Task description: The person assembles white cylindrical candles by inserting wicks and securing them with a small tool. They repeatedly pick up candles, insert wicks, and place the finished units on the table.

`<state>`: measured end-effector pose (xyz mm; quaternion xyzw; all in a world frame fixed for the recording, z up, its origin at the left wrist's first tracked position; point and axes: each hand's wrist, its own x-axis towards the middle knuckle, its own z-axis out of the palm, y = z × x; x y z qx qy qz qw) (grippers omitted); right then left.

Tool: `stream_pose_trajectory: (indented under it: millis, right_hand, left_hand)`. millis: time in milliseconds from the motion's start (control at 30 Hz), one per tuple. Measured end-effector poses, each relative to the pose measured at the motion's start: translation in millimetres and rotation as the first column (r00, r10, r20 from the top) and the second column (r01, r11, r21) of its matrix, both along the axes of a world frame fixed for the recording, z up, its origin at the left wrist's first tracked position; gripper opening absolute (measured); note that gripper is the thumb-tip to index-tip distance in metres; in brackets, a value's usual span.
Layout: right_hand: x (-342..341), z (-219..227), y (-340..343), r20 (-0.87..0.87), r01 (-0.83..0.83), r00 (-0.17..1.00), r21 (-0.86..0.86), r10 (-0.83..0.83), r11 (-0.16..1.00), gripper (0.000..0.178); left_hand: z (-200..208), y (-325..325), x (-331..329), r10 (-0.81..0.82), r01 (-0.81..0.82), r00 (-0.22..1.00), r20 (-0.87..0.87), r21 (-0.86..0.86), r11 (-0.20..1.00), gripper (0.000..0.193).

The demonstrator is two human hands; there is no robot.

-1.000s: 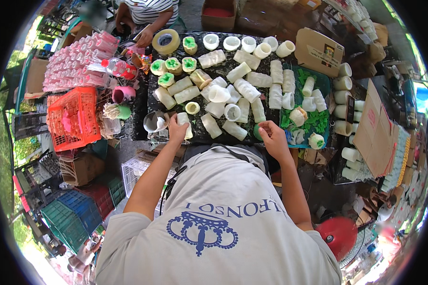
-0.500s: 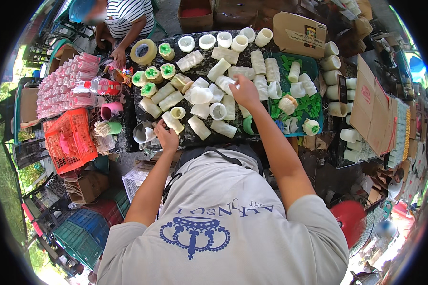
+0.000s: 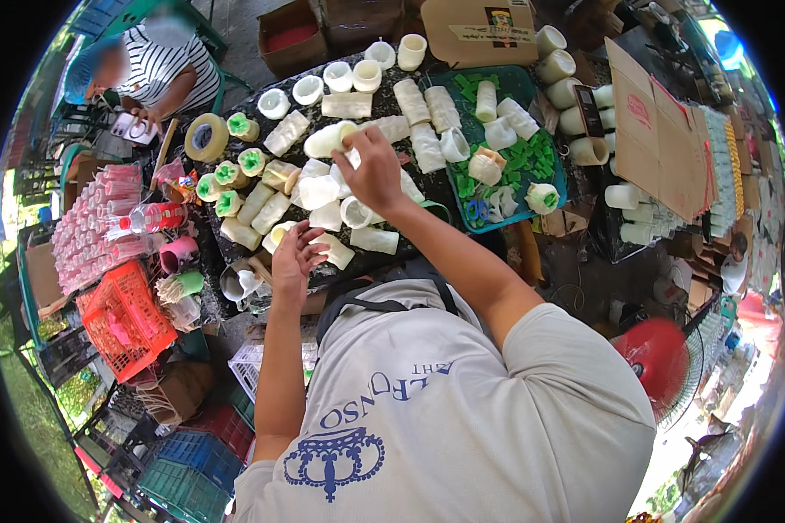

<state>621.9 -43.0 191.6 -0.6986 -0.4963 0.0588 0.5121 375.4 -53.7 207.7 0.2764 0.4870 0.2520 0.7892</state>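
My right hand (image 3: 377, 177) is over the middle of the dark table, fingertips closed at the right end of a hollow white wax-like cylinder (image 3: 327, 139). My left hand (image 3: 296, 257) is palm up at the near edge, fingers apart and holding nothing. Beside its fingertips lies a short cream cup (image 3: 278, 235), with a white cylinder (image 3: 334, 251) on its other side. Many more white pieces lie around, some standing as open cups (image 3: 308, 90). Several pieces with green centres (image 3: 252, 161) stand to the left.
A teal tray (image 3: 560, 174) with green scraps is at right. A tape roll (image 3: 208, 138) sits at far left, near pink bundled tubes (image 3: 105, 222) and an orange basket (image 3: 122, 322). Across the table, another person (image 3: 170, 74) has a phone (image 3: 135, 128). Cardboard (image 3: 641, 131) leans at right.
The view has swung, shifting the table leftward. My right hand has moved left to the white cylinder. My left hand has turned palm up. The other person now has a phone in hand.
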Motion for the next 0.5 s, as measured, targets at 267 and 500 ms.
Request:
stream_pose_trajectory:
  millis: [267, 500]
  right_hand:
    - [0, 48, -130, -0.047, -0.578, 0.815, -0.103, 0.577, 0.809, 0.019]
    - [42, 29, -163, -0.378, -0.165, 0.924, -0.252, 0.060, 0.954, 0.009]
  left_hand:
    - [-18, 13, 69, 0.178, -0.082, 0.953, 0.247, -0.353, 0.932, 0.035]
    - [-18, -8, 43, 0.051, 0.020, 0.980, 0.192, -0.349, 0.937, 0.050]
